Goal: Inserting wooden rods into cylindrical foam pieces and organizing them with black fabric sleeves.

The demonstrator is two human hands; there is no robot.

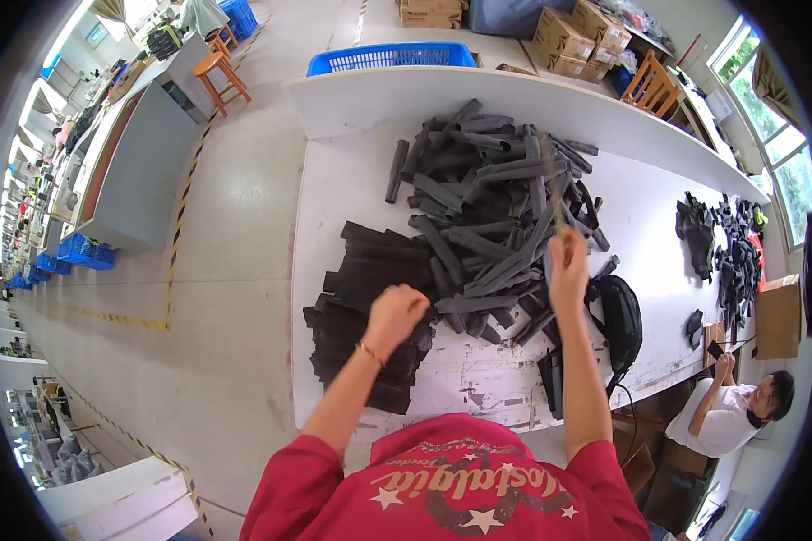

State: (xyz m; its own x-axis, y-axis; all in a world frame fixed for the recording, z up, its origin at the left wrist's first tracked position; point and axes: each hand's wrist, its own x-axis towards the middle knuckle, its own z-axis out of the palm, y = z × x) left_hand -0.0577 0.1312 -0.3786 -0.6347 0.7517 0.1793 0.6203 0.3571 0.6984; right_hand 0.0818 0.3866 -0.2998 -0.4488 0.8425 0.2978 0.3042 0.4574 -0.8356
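Note:
My left hand (pixel 395 317) is curled closed above a stack of flat black fabric pieces (pixel 366 270) at the left of the white table. Whether anything sits between its fingers is hidden. Farther right, my right hand (pixel 567 261) is closed round a thin yellowish stick (pixel 556 185), smeared by motion, which points away from me over a heap of dark grey fabric tubes (pixel 478 194). The tubes lie loosely crossed over each other in the middle of the table, and some rest close to both hands.
A raised white board (pixel 361 104) edges the table's far side, with a blue basket (pixel 392 58) behind it. To the right of my right arm lies a black bag (pixel 620 325). More dark pieces (pixel 735 252) lie at the right end, near a seated person (pixel 726 410).

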